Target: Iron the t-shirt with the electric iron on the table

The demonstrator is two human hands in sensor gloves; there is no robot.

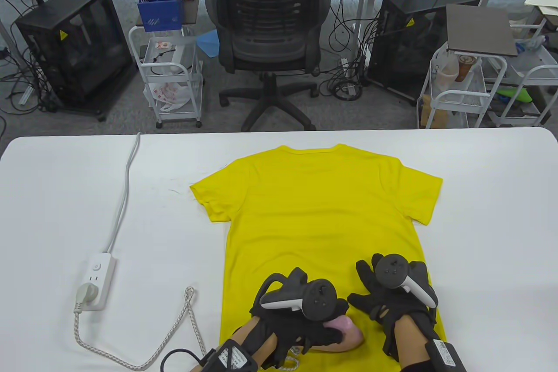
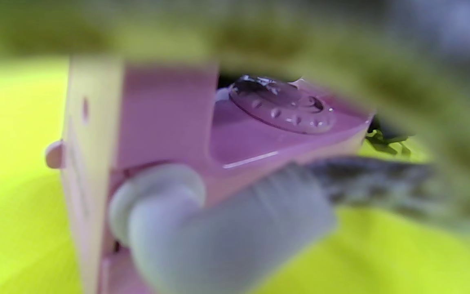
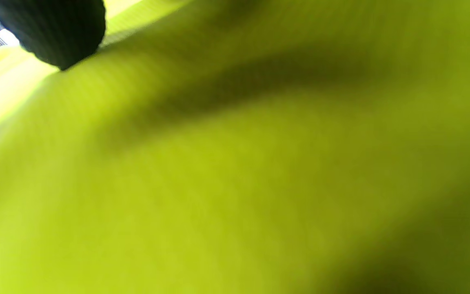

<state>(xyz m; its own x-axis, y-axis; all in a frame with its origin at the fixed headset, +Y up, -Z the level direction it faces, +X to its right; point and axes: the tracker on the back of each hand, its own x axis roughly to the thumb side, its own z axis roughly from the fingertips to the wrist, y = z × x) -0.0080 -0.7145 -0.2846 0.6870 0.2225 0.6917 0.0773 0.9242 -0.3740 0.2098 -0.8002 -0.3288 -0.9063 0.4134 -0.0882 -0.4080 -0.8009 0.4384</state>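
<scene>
I have the yellow t-shirt (image 1: 320, 223) spread flat on the white table (image 1: 56, 197), collar toward the far edge, both sleeves out to the sides. My left hand (image 1: 290, 317) grips the pink electric iron (image 1: 344, 332) at the near hem, fingers wrapped over its handle; most of the iron sits hidden under the glove and tracker. The left wrist view, close and blurred, shows the iron's rear end, its dial (image 2: 282, 104) and the grey cord sleeve (image 2: 222, 228) coming out over yellow cloth. My right hand (image 1: 394, 298) rests open on the shirt just beside the iron, fingers spread, palm down, gripping nothing; the right wrist view shows one dark fingertip (image 3: 59, 28) against the fabric.

The braided cord (image 1: 130, 356) trails left across the table to the power strip (image 1: 93, 284), where a plug is seated.

I judge the ironing to be at an early pass: the iron is low at the hem, and the chest, shoulders and sleeves lie ahead of it. The fabric already looks fairly smooth, so I cannot tell how much has been pressed.
</scene>
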